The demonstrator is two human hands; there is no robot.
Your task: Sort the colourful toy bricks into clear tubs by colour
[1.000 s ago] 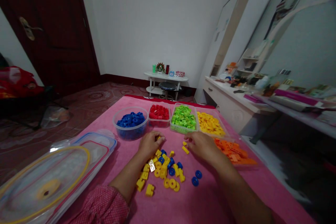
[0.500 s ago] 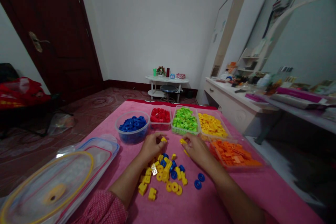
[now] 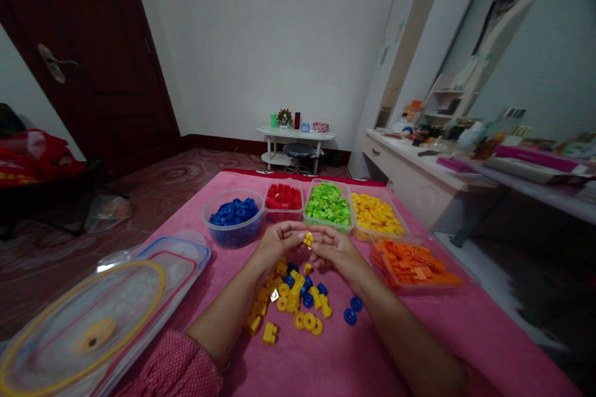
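Observation:
Between my two hands, just in front of the boxes, is a small yellow toy block. My left hand pinches it from the left with thumb and fingers. From the other side my right hand closes its fingertips on it too. Whether it is one piece or two pressed together I cannot tell. Below the hands lies a loose pile of yellow blocks with blue rings among them. Several yellow rings rest at the pile's near side, and two blue wheels sit apart to the right.
Along the far side stand a round tub of blue pieces and boxes of red, green and yellow pieces. An orange-filled box is at the right. Stacked clear lids lie on the left. Pink cloth covers the table.
My hands, apart before with a yellow block in each, have come together above the pile. The yellow pieces now meet between my fingertips. The view has tilted slightly.

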